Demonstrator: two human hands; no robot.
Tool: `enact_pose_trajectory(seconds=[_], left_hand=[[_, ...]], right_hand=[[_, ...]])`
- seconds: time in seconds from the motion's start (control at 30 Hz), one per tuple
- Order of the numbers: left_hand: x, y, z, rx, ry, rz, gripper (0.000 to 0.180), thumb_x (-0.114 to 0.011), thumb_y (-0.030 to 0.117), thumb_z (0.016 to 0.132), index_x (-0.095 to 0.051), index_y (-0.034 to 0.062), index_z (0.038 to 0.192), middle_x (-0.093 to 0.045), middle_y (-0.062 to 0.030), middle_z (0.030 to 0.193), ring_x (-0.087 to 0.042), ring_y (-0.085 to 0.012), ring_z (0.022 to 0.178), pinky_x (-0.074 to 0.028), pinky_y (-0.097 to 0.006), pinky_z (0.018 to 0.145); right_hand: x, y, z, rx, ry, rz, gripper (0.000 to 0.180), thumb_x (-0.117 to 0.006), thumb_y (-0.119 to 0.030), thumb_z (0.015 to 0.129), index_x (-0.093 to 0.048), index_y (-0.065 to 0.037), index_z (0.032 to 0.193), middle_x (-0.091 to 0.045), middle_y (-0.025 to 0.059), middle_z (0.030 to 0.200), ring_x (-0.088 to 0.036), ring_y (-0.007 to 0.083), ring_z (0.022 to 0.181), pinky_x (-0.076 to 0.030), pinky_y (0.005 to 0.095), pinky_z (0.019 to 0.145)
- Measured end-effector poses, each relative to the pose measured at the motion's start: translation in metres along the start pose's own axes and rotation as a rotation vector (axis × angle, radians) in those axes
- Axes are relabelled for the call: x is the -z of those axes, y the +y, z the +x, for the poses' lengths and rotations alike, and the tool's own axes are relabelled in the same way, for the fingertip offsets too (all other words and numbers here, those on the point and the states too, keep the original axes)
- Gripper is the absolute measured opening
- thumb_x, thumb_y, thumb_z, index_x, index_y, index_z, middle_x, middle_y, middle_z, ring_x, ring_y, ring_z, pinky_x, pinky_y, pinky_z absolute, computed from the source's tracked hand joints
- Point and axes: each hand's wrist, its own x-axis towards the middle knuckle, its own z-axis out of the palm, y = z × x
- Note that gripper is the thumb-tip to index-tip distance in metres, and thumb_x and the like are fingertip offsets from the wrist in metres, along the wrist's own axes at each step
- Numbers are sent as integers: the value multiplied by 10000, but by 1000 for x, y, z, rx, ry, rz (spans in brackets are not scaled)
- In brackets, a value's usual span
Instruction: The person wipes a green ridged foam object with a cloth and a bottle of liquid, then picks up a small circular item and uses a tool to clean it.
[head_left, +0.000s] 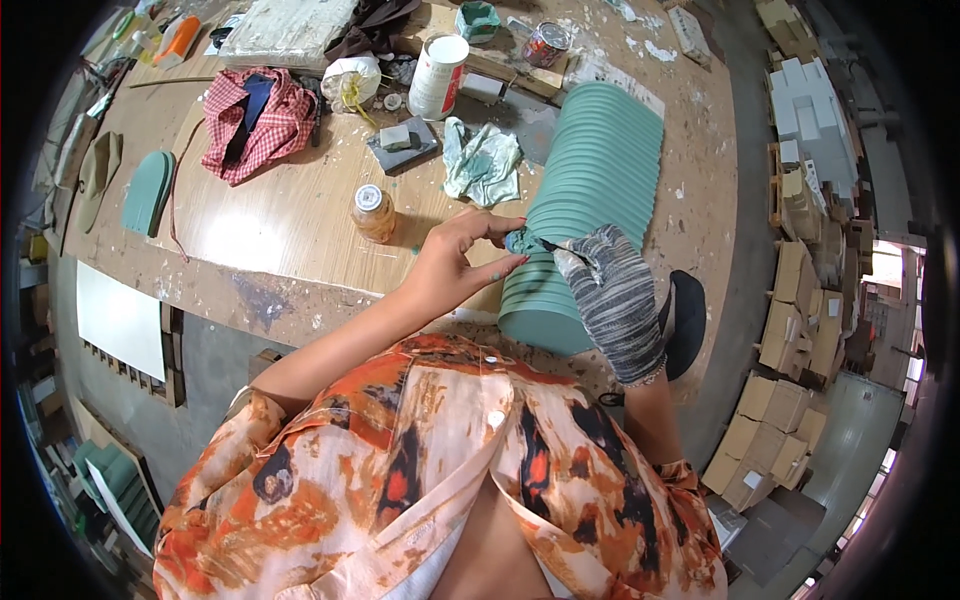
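My bare left hand (458,255) pinches a small blue-green stained wad of cloth (522,241) between thumb and fingertips. My right hand (612,300), in a grey knitted glove, meets the wad from the other side with its fingers closed at its edge. Below both hands lies a long row of green round-ended pieces (598,150), overlapping like ribs along the right of the table. To the left of the row, near my left hand, stands a jar of amber liquid (374,213) with a pale lid. A crumpled, green-stained white cloth (481,162) rests beyond the hands.
On the wooden table (300,260) are a white tub (438,78), a grey block (402,148), a red checked cloth (258,120) and green arch-shaped pieces (149,192). A dark round object (684,322) sits by my right wrist. Cardboard boxes (768,425) line the right side.
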Motion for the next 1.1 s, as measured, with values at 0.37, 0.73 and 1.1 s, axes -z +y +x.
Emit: enact_pose_trajectory(seconds=[0.37,0.73,1.1], left_hand=[[-4,-9,-8,225,-60,-122,383,-782,108,791,-675,10,1145,-662,-71,916,-598,-126,814,-484,-272,760],[-19,-29,-24,177,-167,-188,384,-760,177,816,-656,60,1166,-657,-90,909,-600,-182,840,-477,-317,799],[4,-44,-32,265,-85,-162,412,-753,160,824,-642,47,1204,-667,-77,941,-597,-154,877,-461,-302,816]], right_hand=[[-2,40,-17,-247,-92,360,209,-614,-100,900,-687,2,1067,-699,111,985,-650,174,812,-514,291,785],[26,102,43,-307,-229,282,236,-698,-71,861,-689,-12,1089,-690,77,1045,-631,135,935,-499,260,864],[2,73,107,421,-655,-569,295,-639,-337,858,-716,-141,1065,-632,168,1107,-567,327,1030,-436,428,944]])
